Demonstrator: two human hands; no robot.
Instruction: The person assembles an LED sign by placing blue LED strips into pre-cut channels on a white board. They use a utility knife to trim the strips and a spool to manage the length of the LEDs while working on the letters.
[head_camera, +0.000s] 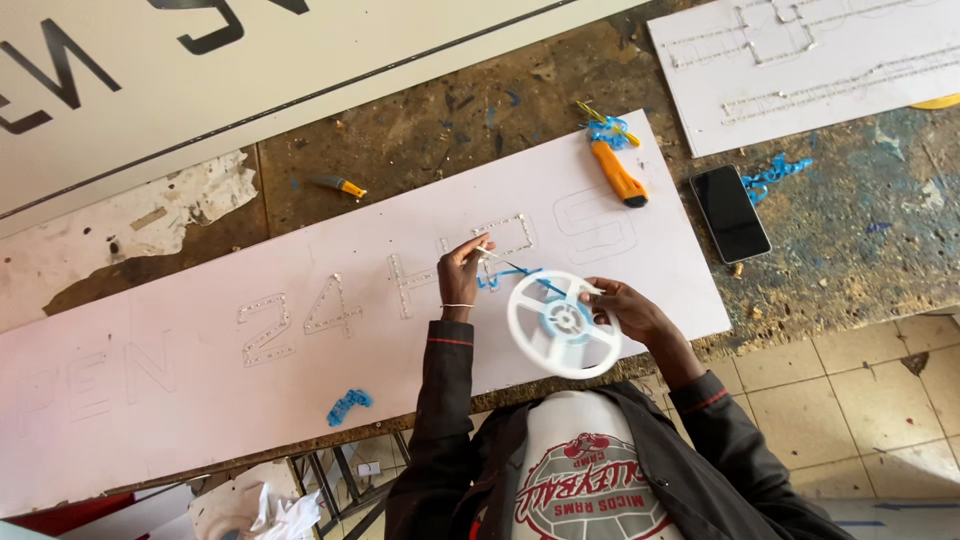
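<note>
My left hand (462, 270) pinches the end of a thin light strip (497, 260) and presses it onto a long white board (200, 400) with outlined letters and digits. Some outlines are filled with rows of small lights (268, 328). My right hand (620, 305) holds a white reel (562, 323) with a pale blue hub above the board's near edge. A blue backing strip (510, 276) runs from the reel toward my left hand.
An orange utility knife (617, 174) lies at the board's far end, a black phone (730, 213) beside it on the stained workbench (420, 130). Blue scraps (348, 405) lie around. A second white board (800, 60) sits far right, a large sign panel (200, 70) far left.
</note>
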